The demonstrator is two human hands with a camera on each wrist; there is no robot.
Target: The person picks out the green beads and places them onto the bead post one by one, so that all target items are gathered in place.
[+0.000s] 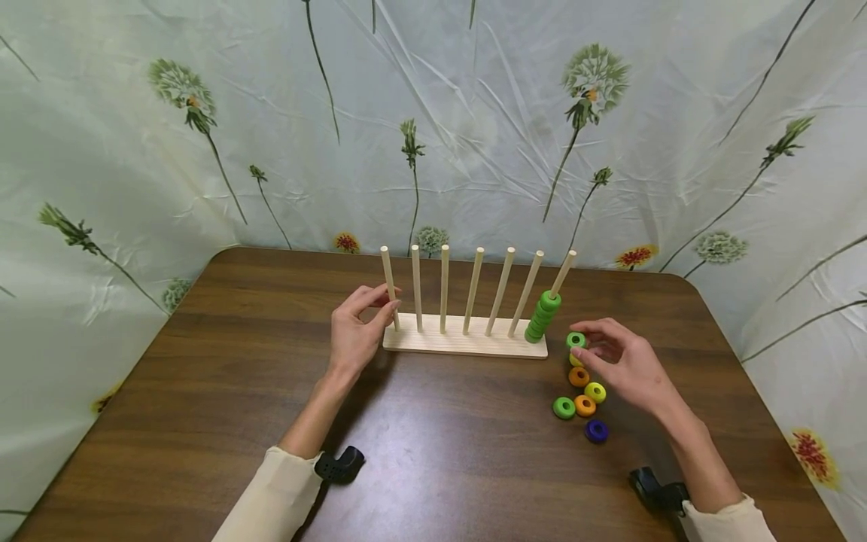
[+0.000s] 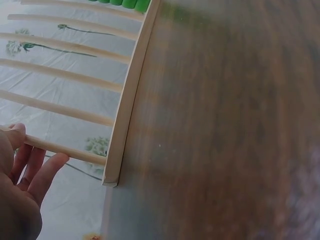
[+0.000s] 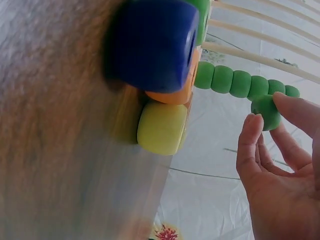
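Observation:
A pale wooden peg rack [image 1: 467,345] with several upright pegs stands on the table. Its leftmost peg [image 1: 387,265] is pinched between the thumb and fingers of my left hand [image 1: 354,337]; the left wrist view shows the same grip. Green beads [image 1: 543,318] are stacked on the rightmost peg, whose top sticks out bare. To the right of that stack, my right hand [image 1: 633,365] pinches one green bead [image 3: 265,111] between thumb and fingertips, off the table. Beneath it, a yellow bead [image 1: 576,360] is partly hidden from the head view.
Loose beads lie right of the rack: an orange bead [image 1: 579,377], a yellow bead [image 1: 595,392], another orange bead [image 1: 585,406], a green bead [image 1: 564,409] and a dark blue bead [image 1: 597,431]. A flower-print cloth [image 1: 474,135] hangs behind the brown table [image 1: 460,452].

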